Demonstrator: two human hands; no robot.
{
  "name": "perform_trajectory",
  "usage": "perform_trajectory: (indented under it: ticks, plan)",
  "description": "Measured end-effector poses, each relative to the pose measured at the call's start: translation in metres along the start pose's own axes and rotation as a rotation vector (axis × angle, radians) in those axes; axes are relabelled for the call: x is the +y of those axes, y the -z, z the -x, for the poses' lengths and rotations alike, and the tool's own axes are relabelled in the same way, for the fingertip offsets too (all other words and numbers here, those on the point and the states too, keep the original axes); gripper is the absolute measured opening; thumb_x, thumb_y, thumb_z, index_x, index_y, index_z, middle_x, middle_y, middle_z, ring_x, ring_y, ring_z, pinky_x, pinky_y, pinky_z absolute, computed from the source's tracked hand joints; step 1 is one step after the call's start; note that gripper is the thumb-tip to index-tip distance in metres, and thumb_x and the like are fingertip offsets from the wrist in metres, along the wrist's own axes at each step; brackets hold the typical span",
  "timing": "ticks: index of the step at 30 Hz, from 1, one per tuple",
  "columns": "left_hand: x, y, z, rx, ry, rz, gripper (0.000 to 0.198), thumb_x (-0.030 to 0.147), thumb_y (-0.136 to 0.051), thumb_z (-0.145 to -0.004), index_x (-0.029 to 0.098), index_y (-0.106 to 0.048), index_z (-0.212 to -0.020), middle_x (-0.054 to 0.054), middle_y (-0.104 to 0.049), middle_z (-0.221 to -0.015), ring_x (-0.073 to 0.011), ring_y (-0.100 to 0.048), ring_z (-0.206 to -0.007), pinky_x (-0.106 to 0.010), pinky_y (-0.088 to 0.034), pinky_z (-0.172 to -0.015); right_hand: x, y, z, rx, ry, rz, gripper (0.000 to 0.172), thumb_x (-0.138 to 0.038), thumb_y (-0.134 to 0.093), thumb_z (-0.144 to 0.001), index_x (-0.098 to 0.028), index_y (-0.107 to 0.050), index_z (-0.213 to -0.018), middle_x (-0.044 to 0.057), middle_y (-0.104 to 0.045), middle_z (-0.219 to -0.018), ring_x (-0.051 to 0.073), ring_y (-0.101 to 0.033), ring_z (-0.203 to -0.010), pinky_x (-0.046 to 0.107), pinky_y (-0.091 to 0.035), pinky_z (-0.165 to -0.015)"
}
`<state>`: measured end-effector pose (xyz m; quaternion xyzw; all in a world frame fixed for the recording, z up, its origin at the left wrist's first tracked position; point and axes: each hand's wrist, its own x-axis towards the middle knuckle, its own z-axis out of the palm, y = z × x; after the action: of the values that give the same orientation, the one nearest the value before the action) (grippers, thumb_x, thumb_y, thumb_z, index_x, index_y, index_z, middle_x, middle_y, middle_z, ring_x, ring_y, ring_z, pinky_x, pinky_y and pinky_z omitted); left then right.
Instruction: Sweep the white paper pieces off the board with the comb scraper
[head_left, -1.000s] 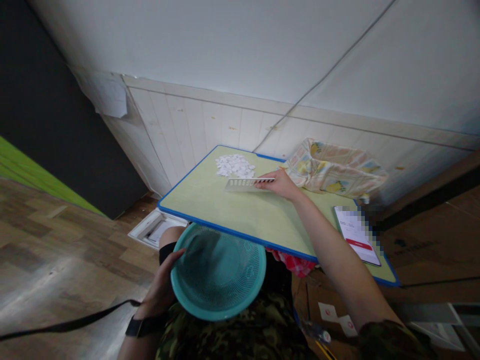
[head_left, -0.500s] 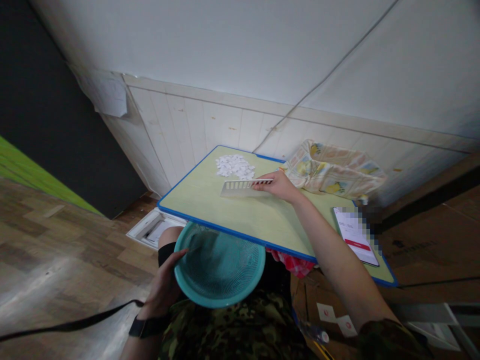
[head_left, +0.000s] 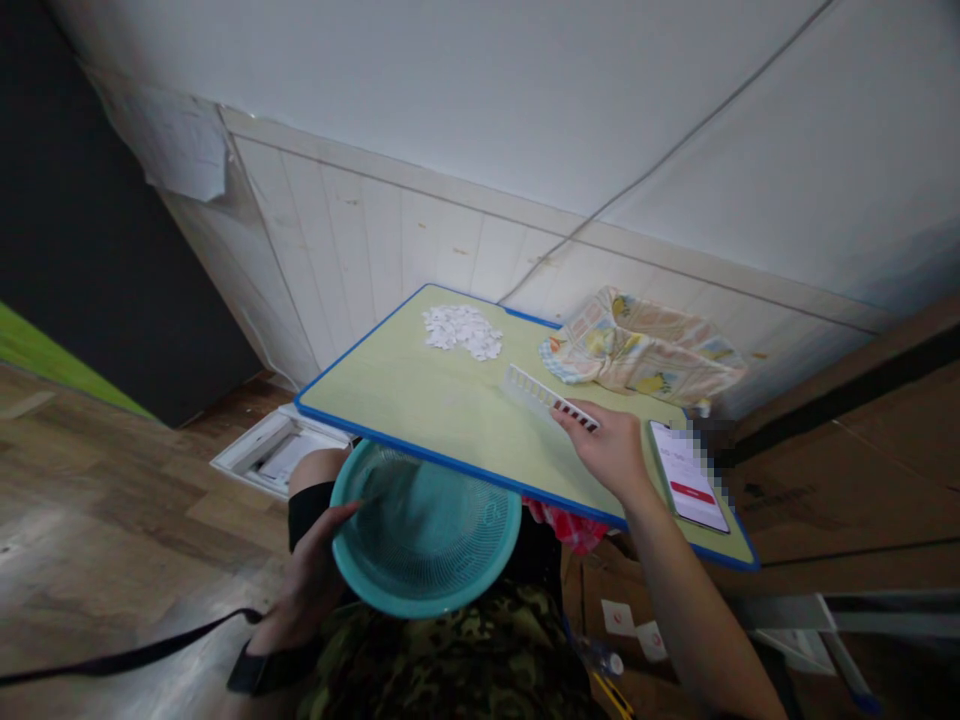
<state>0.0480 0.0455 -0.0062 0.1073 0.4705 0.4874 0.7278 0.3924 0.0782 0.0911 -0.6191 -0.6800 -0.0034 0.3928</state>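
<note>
My left hand [head_left: 319, 560] is closed on the rim of a round teal plastic colander [head_left: 424, 535], thumb over the edge. The colander rests in my lap under the table's front edge, and nothing shows inside it. Over the right half of the table, my right hand [head_left: 606, 448] grips the end of a flat white slotted plate [head_left: 536, 390], its row of openings along the upper edge. A pile of small white pieces [head_left: 461, 330], like paper scraps, lies at the table's back left, apart from the plate.
The pale green table [head_left: 420, 400] has a blue edge and stands against the white wall. A cloth-lined basket [head_left: 652, 345] sits at the back right. A phone [head_left: 686, 475] lies near the right edge. An open white box [head_left: 281, 450] is on the floor at left.
My right hand has drawn the slotted plate right and toward me, away from the white pile, and turned it. My left hand still holds the colander. The view has shifted slightly.
</note>
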Motion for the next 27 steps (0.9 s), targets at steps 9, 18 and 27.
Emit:
perform_trajectory:
  ticks: [9,18,27]
  plan:
    - [0.006,-0.009,0.011,0.065,-0.029,-0.003,0.012,0.015,-0.065,-0.074,0.016,-0.075,-0.069,-0.005,-0.076,-0.061,-0.0225,-0.071,-0.051,-0.03,-0.061,-0.059,-0.017,-0.017,0.0,-0.024,0.106,-0.14,0.019,-0.034,-0.063,-0.085,-0.026,-0.077,-0.095,0.002,-0.076,-0.096,0.024,-0.073,-0.083,0.033,-0.058,-0.074]
    - [0.005,-0.002,0.006,0.042,-0.006,0.0,0.01,0.018,-0.066,-0.075,0.018,-0.076,-0.075,-0.005,-0.078,-0.066,-0.0272,-0.074,-0.064,-0.035,-0.062,-0.069,-0.021,-0.022,0.004,-0.068,0.203,-0.113,0.018,-0.03,-0.062,-0.086,-0.026,-0.076,-0.097,0.002,-0.076,-0.096,0.022,-0.073,-0.084,0.031,-0.059,-0.077]
    - [0.001,0.003,0.003,-0.017,0.016,0.043,0.02,0.02,-0.068,-0.076,0.015,-0.077,-0.092,-0.009,-0.08,-0.076,-0.0308,-0.075,-0.074,-0.037,-0.061,-0.075,-0.029,-0.006,0.021,-0.117,0.218,-0.193,0.018,-0.025,-0.064,-0.085,-0.029,-0.076,-0.096,0.001,-0.075,-0.096,0.022,-0.073,-0.084,0.034,-0.06,-0.077]
